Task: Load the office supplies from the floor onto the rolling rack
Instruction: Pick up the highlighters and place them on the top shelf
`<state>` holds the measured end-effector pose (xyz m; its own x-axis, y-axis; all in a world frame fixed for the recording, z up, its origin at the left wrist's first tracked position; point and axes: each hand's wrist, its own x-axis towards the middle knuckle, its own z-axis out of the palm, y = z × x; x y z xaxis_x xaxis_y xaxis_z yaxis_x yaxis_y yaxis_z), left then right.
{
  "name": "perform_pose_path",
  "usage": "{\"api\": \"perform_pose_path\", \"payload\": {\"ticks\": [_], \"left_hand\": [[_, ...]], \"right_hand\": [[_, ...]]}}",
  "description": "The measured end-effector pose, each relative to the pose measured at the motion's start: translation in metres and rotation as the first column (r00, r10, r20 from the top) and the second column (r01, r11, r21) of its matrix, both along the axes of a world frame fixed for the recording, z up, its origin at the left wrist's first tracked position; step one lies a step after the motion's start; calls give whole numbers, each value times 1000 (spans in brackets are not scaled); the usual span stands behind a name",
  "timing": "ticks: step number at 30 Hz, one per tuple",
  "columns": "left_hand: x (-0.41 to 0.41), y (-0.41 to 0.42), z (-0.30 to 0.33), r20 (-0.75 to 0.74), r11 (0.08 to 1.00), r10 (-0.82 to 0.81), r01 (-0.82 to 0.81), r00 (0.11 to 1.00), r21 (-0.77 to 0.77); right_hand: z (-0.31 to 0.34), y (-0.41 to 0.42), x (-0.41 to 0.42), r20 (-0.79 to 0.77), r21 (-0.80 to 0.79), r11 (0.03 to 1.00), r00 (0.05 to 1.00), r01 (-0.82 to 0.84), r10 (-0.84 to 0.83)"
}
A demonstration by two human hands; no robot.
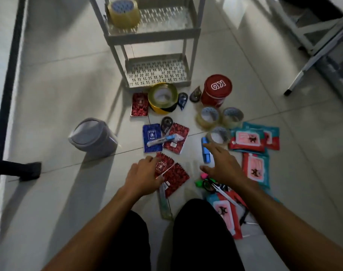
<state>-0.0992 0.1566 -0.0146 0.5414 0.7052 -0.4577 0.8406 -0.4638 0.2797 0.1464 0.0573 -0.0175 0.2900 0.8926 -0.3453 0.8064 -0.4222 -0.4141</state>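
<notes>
Office supplies lie scattered on the tiled floor in front of the white rolling rack [153,34]. One clear tape roll [124,13] stands on the rack's upper visible shelf. My left hand [142,176] grips a small red spiral notebook [162,166] that lies over another red notebook [176,178]. My right hand [222,166] hovers open above the floor, fingers stretched toward a clear tape roll [218,134] and a blue stapler [205,151]. Two more clear tape rolls [207,117] sit behind, next to a red tin [217,90].
A yellow-black tape roll [162,97], notebooks [152,137], correction tapes, wipe packets [255,170], scissors [215,185] and a cutter [165,202] cover the floor. A grey swing-lid bin [93,136] stands left. White table legs [313,55] stand at right. My knees are at the bottom.
</notes>
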Motion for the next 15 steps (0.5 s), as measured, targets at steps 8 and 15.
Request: {"api": "perform_pose_path", "payload": {"ticks": [8, 15], "left_hand": [[17, 12, -59, 18, 999, 43, -42, 999, -13], [44, 36, -73, 72, 998, 30, -34, 997, 53]], "right_hand": [[-62, -5, 21, 133, -198, 977, 985, -78, 105], [-85, -11, 28, 185, -258, 956, 963, -143, 194]]}}
